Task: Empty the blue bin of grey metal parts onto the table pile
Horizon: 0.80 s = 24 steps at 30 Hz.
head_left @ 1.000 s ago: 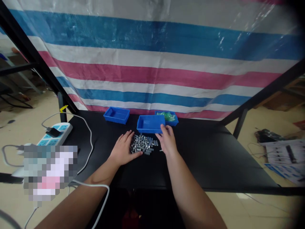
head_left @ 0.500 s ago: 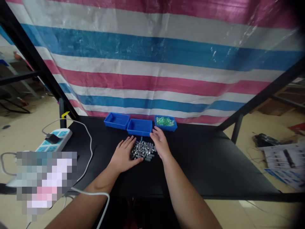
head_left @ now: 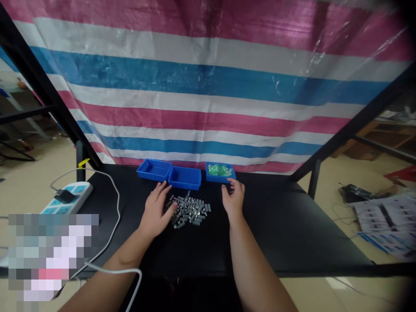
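Observation:
A spread of small metal parts (head_left: 191, 212), silvery and grey like bolts or short pins, lies on the black tabletop between my hands. At its left edge is my left hand (head_left: 157, 210), fingers apart, the thumb over the nearest pieces. My right hand (head_left: 234, 197) is off to the right of the parts, fingers curled loosely and thumb apart, with nothing visible in it. Just beyond that hand stands a blue bin (head_left: 220, 172) holding green items in clear plastic. Two more blue bins, a middle one (head_left: 184, 178) and a left one (head_left: 154, 170), show bare insides.
A white power strip (head_left: 73, 195) with a black plug lies at the table's left, and a pale cable (head_left: 117, 208) loops beside it. Behind the bins hangs a striped plastic sheet (head_left: 201, 117). Black frame posts (head_left: 325, 151) slope up at both sides.
My right hand has moved away from the metal parts to the right. My left hand has drawn back left, and the parts are spread wider. The camera view has shifted slightly.

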### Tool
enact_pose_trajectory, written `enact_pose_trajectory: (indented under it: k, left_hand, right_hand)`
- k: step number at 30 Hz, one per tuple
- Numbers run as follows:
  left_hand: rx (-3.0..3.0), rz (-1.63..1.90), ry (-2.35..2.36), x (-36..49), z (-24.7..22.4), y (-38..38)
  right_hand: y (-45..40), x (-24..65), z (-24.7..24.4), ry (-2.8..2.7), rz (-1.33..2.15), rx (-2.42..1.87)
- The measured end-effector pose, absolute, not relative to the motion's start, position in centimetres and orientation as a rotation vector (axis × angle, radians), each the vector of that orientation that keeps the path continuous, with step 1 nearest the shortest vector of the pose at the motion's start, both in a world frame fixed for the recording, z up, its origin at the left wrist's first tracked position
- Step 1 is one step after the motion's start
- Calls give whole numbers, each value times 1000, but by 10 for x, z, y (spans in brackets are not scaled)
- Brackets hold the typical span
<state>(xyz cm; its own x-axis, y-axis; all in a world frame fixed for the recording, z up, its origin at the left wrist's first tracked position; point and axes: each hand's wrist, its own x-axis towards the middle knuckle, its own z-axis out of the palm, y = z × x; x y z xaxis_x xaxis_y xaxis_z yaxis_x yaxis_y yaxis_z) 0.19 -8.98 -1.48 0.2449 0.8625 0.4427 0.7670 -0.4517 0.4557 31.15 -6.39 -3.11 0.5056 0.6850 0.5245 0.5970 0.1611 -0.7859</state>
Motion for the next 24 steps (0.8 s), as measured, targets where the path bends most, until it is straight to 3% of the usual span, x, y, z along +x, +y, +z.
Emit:
enact_pose_trajectory:
  k: [5, 10, 24]
  left_hand:
    - [2445, 1023, 1722, 1, -2, -45]
    - [2525, 909, 1700, 7, -4, -11]
    - [2441, 1130, 1671, 35, -14, 21]
  right_hand:
    - [-49, 336, -43, -1079, -91, -1696]
    - [-32, 336, -44, -1186, -28, -1821]
    - [-22, 348, -45, -1306, 63, -1660]
